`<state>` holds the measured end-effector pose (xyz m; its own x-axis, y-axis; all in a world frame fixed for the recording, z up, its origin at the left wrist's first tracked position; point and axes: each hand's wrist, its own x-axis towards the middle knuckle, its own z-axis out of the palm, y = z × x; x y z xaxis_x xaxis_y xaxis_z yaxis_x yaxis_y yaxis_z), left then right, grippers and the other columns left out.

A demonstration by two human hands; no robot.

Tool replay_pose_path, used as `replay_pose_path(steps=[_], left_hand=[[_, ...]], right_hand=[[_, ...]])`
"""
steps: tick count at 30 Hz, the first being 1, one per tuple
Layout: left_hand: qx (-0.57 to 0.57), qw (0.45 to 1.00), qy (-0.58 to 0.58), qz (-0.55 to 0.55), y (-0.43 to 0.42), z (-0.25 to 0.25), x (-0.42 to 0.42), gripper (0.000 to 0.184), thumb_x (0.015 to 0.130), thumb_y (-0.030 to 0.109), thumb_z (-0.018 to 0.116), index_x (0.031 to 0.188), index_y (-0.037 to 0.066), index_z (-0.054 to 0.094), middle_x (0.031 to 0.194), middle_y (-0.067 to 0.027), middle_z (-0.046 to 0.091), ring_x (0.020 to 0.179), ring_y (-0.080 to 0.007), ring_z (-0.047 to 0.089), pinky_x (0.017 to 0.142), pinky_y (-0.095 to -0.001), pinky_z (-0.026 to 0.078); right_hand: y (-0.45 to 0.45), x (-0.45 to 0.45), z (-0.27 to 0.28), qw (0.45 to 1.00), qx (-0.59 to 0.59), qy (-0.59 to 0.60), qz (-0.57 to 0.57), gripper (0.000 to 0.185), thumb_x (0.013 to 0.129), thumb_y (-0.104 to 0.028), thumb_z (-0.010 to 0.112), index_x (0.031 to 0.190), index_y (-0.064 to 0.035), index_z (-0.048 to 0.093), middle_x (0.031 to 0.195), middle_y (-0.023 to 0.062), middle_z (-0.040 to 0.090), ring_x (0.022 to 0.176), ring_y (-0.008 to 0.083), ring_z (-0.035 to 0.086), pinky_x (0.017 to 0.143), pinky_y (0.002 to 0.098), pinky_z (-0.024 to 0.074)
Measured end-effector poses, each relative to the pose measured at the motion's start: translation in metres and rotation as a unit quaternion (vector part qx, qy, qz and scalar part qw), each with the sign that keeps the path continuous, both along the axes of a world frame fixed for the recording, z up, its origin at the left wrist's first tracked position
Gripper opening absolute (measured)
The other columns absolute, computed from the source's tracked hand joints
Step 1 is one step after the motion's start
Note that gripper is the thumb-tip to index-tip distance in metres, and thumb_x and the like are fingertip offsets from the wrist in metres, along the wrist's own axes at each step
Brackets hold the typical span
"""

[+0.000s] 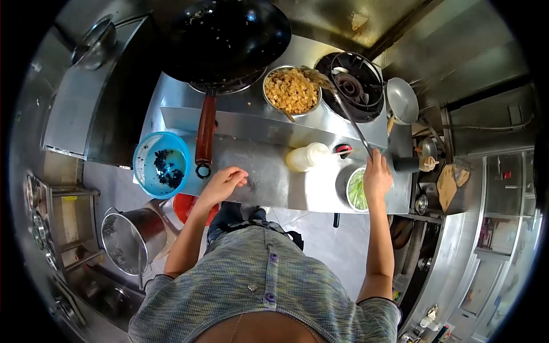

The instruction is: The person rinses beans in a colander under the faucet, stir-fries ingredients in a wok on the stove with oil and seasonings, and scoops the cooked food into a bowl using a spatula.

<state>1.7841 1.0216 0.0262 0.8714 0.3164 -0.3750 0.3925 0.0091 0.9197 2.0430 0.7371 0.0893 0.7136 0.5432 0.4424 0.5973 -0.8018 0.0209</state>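
Note:
My right hand [378, 176] is wrapped round the handle of a long-handled metal spatula [350, 114]. Its food-smeared head reaches over the edge of a metal bowl of golden-brown chopped food [290, 90]. My left hand [227, 182] hangs over the counter's front edge, fingers loosely curled together with nothing visible in them. Just beyond it, the wooden handle [206, 128] of a large black wok [229, 40] points toward me. Below my right hand stands a bowl of green shredded vegetable [357, 190], partly hidden by the hand.
A blue basin [162, 164] with dark bits sits at the left of the steel counter [257, 163]. A white squeeze bottle [309, 157] stands mid-counter. Behind are a burner [350, 86] and a grey pan [402, 101]. A metal bucket [123, 243] stands lower left.

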Motion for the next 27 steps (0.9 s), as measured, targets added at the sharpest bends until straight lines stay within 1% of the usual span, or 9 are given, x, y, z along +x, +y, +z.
replay_pose_path(steps=[6,10,11,15,18,20,24,25,27], left_hand=[[-0.036,0.998,-0.019,0.049,0.016,-0.007,-0.015,0.028,0.090,0.023,0.044,0.097,0.000,0.057,0.084,-0.0077,0.061,0.078,-0.0148,0.058,0.071,-0.0258,0.046],[-0.043,0.998,0.005,0.052,0.023,0.005,-0.012,0.031,0.090,0.026,0.043,0.097,0.000,0.057,0.087,-0.0076,0.061,0.078,-0.0140,0.058,0.071,-0.0252,0.046],[-0.050,0.997,0.007,0.050,0.023,0.005,-0.010,0.031,0.090,0.026,0.043,0.098,0.000,0.057,0.087,-0.0076,0.060,0.078,-0.0137,0.058,0.071,-0.0251,0.046],[-0.114,0.992,-0.051,-0.003,0.006,0.006,0.034,0.033,0.091,0.028,0.041,0.098,0.000,0.057,0.090,-0.0057,0.059,0.078,-0.0126,0.057,0.072,-0.0239,0.045],[-0.148,0.976,-0.143,-0.069,-0.032,0.037,0.096,0.033,0.092,0.027,0.040,0.103,0.000,0.055,0.098,-0.0084,0.059,0.090,-0.0137,0.056,0.081,-0.0253,0.043],[-0.207,0.952,-0.225,-0.024,-0.061,0.058,0.140,0.040,0.092,0.037,0.036,0.097,0.001,0.054,0.090,-0.0046,0.056,0.087,-0.0126,0.053,0.076,-0.0242,0.041],[-0.294,0.938,-0.150,0.102,-0.090,0.084,0.205,0.046,0.091,0.043,0.031,0.104,0.001,0.046,0.093,-0.0071,0.055,0.089,-0.0161,0.052,0.074,-0.0295,0.043],[-0.357,0.918,-0.146,0.096,-0.093,0.091,0.207,0.038,0.092,0.034,0.033,0.104,-0.001,0.043,0.092,-0.0093,0.055,0.084,-0.0169,0.054,0.068,-0.0321,0.047],[-0.375,0.908,-0.128,0.138,-0.103,0.086,0.205,0.033,0.091,0.027,0.037,0.106,-0.002,0.042,0.090,-0.0122,0.056,0.082,-0.0179,0.056,0.071,-0.0315,0.048]], right_hand=[[0.000,0.004,0.015,0.984,0.032,0.171,-0.029,0.032,0.077,-0.017,0.056,0.107,-0.0103,0.053,0.082,0.0144,0.061,0.068,0.0337,0.059,0.055,0.0390,0.0471],[0.002,0.022,0.035,0.892,0.190,0.407,0.049,0.034,0.075,-0.009,0.060,0.107,-0.0033,0.053,0.067,0.0053,0.058,0.057,0.0141,0.055,0.054,0.0258,0.0428],[0.007,0.020,0.045,0.861,0.228,0.454,0.026,0.032,0.075,-0.006,0.061,0.105,0.0000,0.052,0.065,0.0006,0.052,0.058,0.0060,0.045,0.052,0.0214,0.0374],[0.028,0.012,0.055,0.889,0.273,0.362,0.061,0.029,0.077,-0.008,0.059,0.104,-0.0005,0.051,0.062,0.0027,0.053,0.056,0.0085,0.048,0.050,0.0232,0.0362],[0.038,-0.010,0.062,0.918,0.263,0.294,0.040,0.028,0.081,-0.002,0.054,0.108,0.0000,0.047,0.062,-0.0014,0.044,0.051,0.0042,0.037,0.044,0.0195,0.0293],[0.038,-0.029,0.068,0.955,0.188,0.229,0.009,0.029,0.080,-0.003,0.055,0.108,-0.0006,0.045,0.061,0.0067,0.048,0.052,0.0139,0.045,0.047,0.0274,0.0369],[0.051,-0.073,0.046,0.984,0.099,0.142,0.029,0.038,0.077,-0.004,0.053,0.113,-0.0053,0.042,0.085,0.0174,0.056,0.069,0.0357,0.058,0.057,0.0416,0.0450],[0.057,-0.084,0.041,0.983,0.057,0.174,-0.011,0.039,0.077,-0.005,0.052,0.114,-0.0058,0.041,0.089,0.0176,0.054,0.071,0.0367,0.057,0.058,0.0429,0.0452],[0.067,-0.102,0.043,0.967,0.004,0.247,-0.056,0.044,0.076,-0.005,0.053,0.117,-0.0054,0.037,0.094,0.0171,0.050,0.073,0.0381,0.056,0.063,0.0446,0.0456]])
